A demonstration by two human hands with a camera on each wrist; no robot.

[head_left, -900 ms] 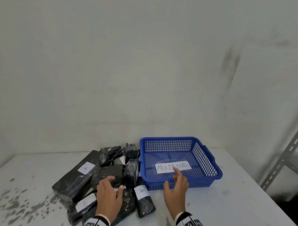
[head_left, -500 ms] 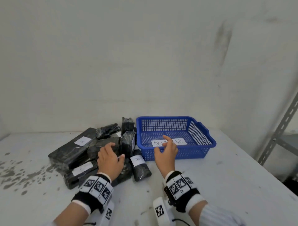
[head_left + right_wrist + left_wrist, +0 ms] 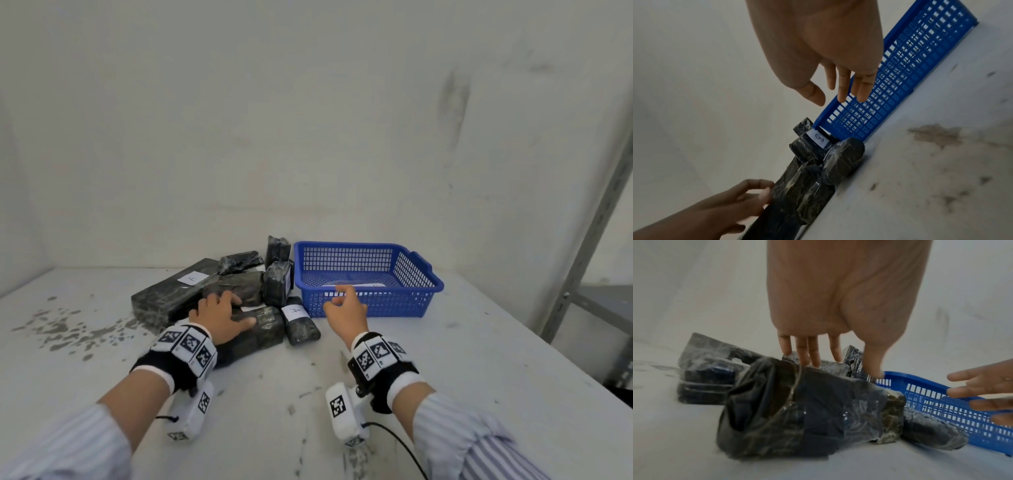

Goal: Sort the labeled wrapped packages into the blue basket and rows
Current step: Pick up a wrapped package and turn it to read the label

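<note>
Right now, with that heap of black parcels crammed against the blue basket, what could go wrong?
1. The left hand rests on a package in a leaning heap; pulling it out may topple neighbours like the upright package.
2. Some white labels face sideways or are hidden, so a parcel might be misread.
3. The right hand hovers at the blue basket and could nudge it.

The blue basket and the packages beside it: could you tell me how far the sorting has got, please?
Nothing looks sorted: the blue basket holds only a paper label. In hand: the left hand rests on the black wrapped packages, while the right hand hovers open at the basket's front. Left: the entire pile and the rows.
</note>
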